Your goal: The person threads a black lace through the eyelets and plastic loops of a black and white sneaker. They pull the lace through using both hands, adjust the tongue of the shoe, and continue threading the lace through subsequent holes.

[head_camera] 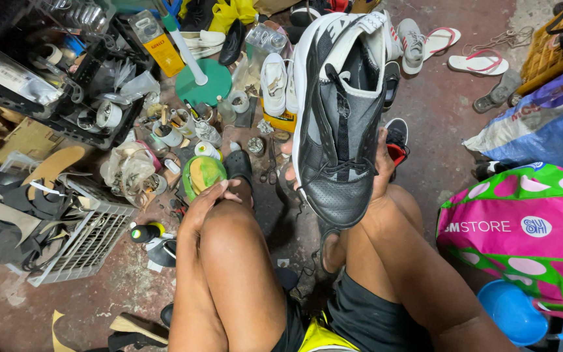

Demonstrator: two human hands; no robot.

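My right hand (382, 171) grips a black, grey and white sneaker (337, 111) from underneath. It is raised toe-down in front of me, its laces loose. Fingertips show at the shoe's left edge and the thumb at its right. My left hand (208, 201) rests by my left knee with fingers apart and holds nothing. Its fingertips lie just below a round green and yellow tin (202, 173) on the floor. A black slipper (238, 165) is on my left foot.
Small pots, cups and bottles (171, 127) crowd the floor ahead, beside a green-based stand (202, 81). Leather scraps and a white grate (89, 241) lie at the left. Shoes and sandals (477, 62) sit at the back; bags (522, 228) and a blue bowl (511, 311) at the right.
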